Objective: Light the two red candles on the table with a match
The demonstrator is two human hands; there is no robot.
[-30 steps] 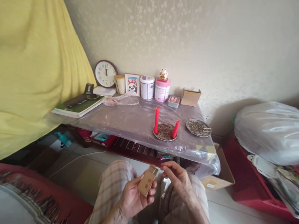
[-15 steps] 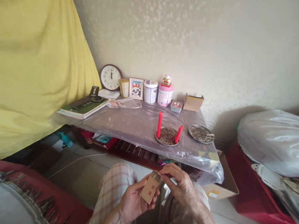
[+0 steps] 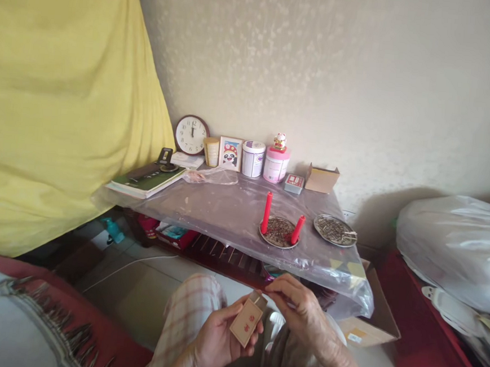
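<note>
My left hand (image 3: 221,330) is wrapped around a small brown matchbox (image 3: 245,322) with red marks, tilted over my lap. Its inner tray is slid part way out at the top, and a pale matchstick shows in it. My right hand (image 3: 298,309) is at the open end, thumb and forefinger pinched on what looks like a match (image 3: 264,290), mostly hidden by the fingertips. Beyond the hands, two red candles, a taller one (image 3: 267,213) and a shorter leaning one (image 3: 298,229), stand unlit on a metal plate (image 3: 277,245) strewn with small dark bits.
A second plate (image 3: 335,230) of used matchsticks sits on the plastic-covered table (image 3: 209,203). Along the wall stand a clock (image 3: 191,135), a picture frame, two tubs, a lucky cat and a small tin. A cardboard box (image 3: 369,329) and a red bin (image 3: 424,327) are at right.
The view has shifted, so the table sits slightly lower and farther right. My right fingertips have moved slightly away from the matchbox's open end. The left hand keeps its hold.
</note>
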